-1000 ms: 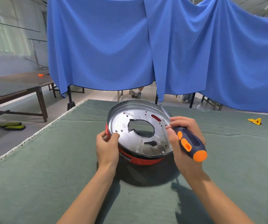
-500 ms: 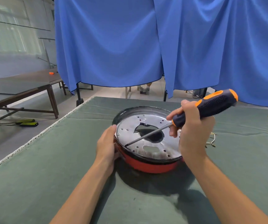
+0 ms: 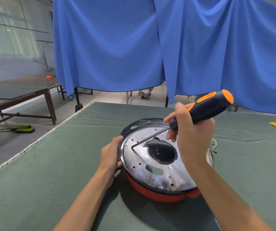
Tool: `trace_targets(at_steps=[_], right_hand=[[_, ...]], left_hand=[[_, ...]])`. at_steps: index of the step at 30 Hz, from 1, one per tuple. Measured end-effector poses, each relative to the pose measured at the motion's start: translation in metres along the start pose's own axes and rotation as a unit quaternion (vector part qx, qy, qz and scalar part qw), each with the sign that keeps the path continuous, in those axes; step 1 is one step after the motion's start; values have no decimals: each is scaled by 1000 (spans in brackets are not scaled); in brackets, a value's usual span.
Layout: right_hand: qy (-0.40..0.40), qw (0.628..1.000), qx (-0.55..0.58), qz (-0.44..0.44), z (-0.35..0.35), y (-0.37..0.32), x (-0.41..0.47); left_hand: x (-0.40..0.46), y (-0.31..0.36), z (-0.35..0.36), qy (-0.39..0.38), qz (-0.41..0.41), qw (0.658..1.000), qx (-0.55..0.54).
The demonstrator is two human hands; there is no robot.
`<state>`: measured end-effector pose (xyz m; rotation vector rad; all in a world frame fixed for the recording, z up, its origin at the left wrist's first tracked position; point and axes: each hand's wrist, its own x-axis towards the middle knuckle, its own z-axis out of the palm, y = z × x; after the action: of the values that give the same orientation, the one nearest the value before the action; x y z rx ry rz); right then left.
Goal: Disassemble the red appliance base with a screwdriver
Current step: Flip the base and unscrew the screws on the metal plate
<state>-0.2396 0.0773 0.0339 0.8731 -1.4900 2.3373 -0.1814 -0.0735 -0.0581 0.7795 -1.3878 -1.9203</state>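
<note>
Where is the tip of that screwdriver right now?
In the head view, the screwdriver tip sits on the left part of the silver plate, near the left hand, left of the plate's big hole.

1. One view only: head cam, wide-angle, worn by the person; no 2nd view, so nothing shared betw. views.
2. Faces fwd and down over the table (image 3: 54, 164); green cover fills lower half of frame.
3. Close range: both forearms enter from bottom edge; left hand (image 3: 110, 155) and right hand (image 3: 190, 139) sit center, red appliance base (image 3: 159, 195) just below center.
4. Upper half: blue curtain (image 3: 110, 47) behind table; side table (image 3: 17, 92) at left edge.
5. Lens bends straight edges near frame borders.
</note>
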Motion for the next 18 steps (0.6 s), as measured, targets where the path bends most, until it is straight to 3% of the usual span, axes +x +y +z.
trace_targets(at_steps=[6, 18], right_hand=[[23, 999, -6, -26, 13, -12, 3], [-4, 996, -85, -17, 34, -9, 7]], left_hand=[[-1, 0, 1, -27, -1, 1000, 16], [-2, 0, -2, -40, 8, 999, -9]])
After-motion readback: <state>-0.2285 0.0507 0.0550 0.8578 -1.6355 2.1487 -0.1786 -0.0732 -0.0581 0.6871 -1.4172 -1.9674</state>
